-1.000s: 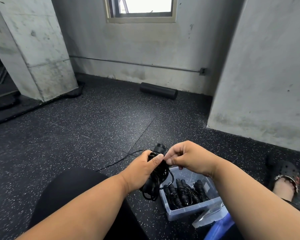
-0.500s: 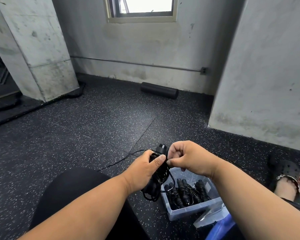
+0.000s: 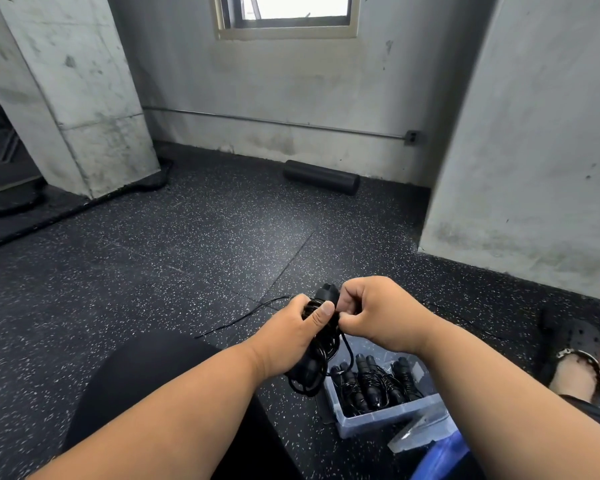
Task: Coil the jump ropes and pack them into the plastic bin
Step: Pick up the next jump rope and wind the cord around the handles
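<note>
Just above the plastic bin [image 3: 388, 415], held off the floor: one jump rope [image 3: 321, 341], black, mostly wound into a bundle around its handles. One handle end pokes up out of the top of the bundle. One loose strand of its cord [image 3: 243, 317] trails away from the bin across the floor [image 3: 187, 244].

Bin itself: one, clear plastic, sitting on the floor. Inside, coiled black ropes [image 3: 371, 381] packed side by side; about four handle ends show, exact rope count cannot be told. One clear lid [image 3: 418, 433] lies touching the bin's near corner.

Left hand [image 3: 291, 341]: fingers curled round the bundle, thumb pressed flat across the coils. Right hand [image 3: 378, 313]: fingers curled tight, pinching the cord at the top of the bundle, touching the left thumb.

Farther from the bin: one black foam roller [image 3: 321, 176] lying against the back wall. One foot in a dark clog [image 3: 581, 348], well apart from the bin. One knee in black cloth [image 3: 142, 382], on the side of the bin away from the clog.
</note>
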The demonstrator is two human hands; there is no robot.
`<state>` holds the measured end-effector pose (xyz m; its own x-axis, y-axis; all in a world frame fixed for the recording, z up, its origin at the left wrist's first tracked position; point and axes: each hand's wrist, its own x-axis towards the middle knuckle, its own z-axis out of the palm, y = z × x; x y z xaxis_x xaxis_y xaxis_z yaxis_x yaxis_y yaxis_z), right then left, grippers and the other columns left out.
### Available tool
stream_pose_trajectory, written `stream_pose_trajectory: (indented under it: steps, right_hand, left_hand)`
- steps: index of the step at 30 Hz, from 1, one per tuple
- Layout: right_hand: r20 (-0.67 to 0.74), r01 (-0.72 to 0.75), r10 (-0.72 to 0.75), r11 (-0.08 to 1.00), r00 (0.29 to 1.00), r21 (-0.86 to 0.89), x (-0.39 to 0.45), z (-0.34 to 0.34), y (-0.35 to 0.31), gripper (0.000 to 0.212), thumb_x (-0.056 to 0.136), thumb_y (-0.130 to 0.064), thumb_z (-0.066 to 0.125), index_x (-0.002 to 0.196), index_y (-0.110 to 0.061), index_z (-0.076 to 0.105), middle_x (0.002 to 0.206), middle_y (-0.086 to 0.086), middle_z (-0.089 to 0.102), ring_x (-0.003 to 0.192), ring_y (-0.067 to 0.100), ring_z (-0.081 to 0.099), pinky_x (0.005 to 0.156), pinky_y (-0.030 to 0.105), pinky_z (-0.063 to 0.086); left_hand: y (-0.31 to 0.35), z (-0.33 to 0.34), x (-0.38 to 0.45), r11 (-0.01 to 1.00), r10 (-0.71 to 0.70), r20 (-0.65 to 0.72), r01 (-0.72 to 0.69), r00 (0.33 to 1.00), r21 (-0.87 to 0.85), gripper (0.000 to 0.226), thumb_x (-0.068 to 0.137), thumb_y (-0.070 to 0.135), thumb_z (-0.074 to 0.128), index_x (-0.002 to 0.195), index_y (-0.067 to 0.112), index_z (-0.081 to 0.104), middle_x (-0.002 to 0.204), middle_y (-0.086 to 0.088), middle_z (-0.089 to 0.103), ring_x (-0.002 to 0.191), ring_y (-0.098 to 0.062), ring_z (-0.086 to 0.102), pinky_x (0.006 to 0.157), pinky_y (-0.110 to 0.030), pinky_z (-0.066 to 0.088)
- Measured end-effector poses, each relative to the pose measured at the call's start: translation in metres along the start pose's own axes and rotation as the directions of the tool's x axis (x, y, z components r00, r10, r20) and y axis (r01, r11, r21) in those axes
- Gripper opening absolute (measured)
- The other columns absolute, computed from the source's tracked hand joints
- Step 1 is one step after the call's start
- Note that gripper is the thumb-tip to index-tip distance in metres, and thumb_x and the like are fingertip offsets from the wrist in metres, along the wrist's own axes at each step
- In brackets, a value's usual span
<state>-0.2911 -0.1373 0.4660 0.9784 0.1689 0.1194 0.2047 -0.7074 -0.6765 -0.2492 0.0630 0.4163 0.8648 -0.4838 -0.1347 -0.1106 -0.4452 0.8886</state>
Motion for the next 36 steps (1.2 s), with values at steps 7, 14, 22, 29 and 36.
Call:
stream_pose_trajectory:
  steps: [7, 14, 22, 29, 36]
  right_hand:
    - [-0.038, 0.055, -0.060, 0.989, 0.997, -0.139, 0.001, -0.015, -0.009, 0.013, 0.079, -0.019, 0.073, 0.073, -0.022, 0.061, 0.065, -0.006, 0.064, 0.055, 0.004, 0.051, 0.055, 0.025, 0.045]
    - [-0.056, 0.229, -0.285, 0.859, 0.957, -0.458, 0.006, -0.022, -0.022, 0.007, 0.083, -0.031, 0.060, 0.086, -0.026, 0.058, 0.072, -0.008, 0.062, 0.065, 0.015, 0.057, 0.063, 0.036, 0.049]
    - [-0.105, 0.244, -0.289, 0.917, 0.951, -0.315, 0.009, -0.006, -0.026, 0.007, 0.080, -0.016, 0.064, 0.083, -0.021, 0.059, 0.075, -0.008, 0.061, 0.070, 0.013, 0.054, 0.067, 0.034, 0.047]
    - [-0.176, 0.146, -0.152, 0.988, 0.973, -0.045, 0.005, 0.003, -0.020, 0.019, 0.082, -0.007, 0.064, 0.082, -0.026, 0.062, 0.079, -0.010, 0.063, 0.074, 0.009, 0.058, 0.069, 0.034, 0.051]
    - [-0.106, 0.340, -0.434, 0.816, 0.895, -0.467, 0.006, -0.017, -0.030, 0.014, 0.080, -0.011, 0.058, 0.091, -0.020, 0.056, 0.090, -0.004, 0.052, 0.073, 0.021, 0.051, 0.065, 0.037, 0.044]
  left_hand:
    - [-0.004, -0.006, 0.001, 0.999, 0.030, 0.151, -0.025, 0.988, -0.031, 0.095, 0.065, 0.104, 0.047, 0.126, 0.032, 0.058, 0.115, -0.004, 0.075, 0.113, -0.026, 0.071, 0.102, -0.051, 0.054]
    - [0.010, -0.011, -0.006, 0.977, 0.110, 0.229, -0.063, 0.967, -0.203, 0.113, 0.062, 0.100, 0.057, 0.131, 0.011, 0.056, 0.093, 0.015, 0.069, 0.079, 0.000, 0.063, 0.071, -0.017, 0.052]
    - [0.015, 0.000, -0.011, 0.723, -0.073, 0.316, 0.268, 0.946, -0.636, 0.091, 0.092, 0.081, 0.052, 0.140, 0.005, 0.062, 0.113, -0.019, 0.064, 0.092, -0.024, 0.063, 0.083, -0.038, 0.054]
    - [0.014, 0.005, -0.007, 0.707, -0.083, 0.261, 0.242, 0.962, -0.665, 0.069, 0.085, 0.067, 0.057, 0.122, 0.011, 0.070, 0.098, -0.023, 0.070, 0.068, -0.022, 0.065, 0.062, -0.031, 0.055]
    - [0.019, 0.004, -0.007, 0.766, -0.079, 0.231, 0.208, 0.970, -0.609, 0.062, 0.085, 0.062, 0.064, 0.117, 0.009, 0.064, 0.091, -0.021, 0.071, 0.065, -0.024, 0.067, 0.061, -0.033, 0.057]
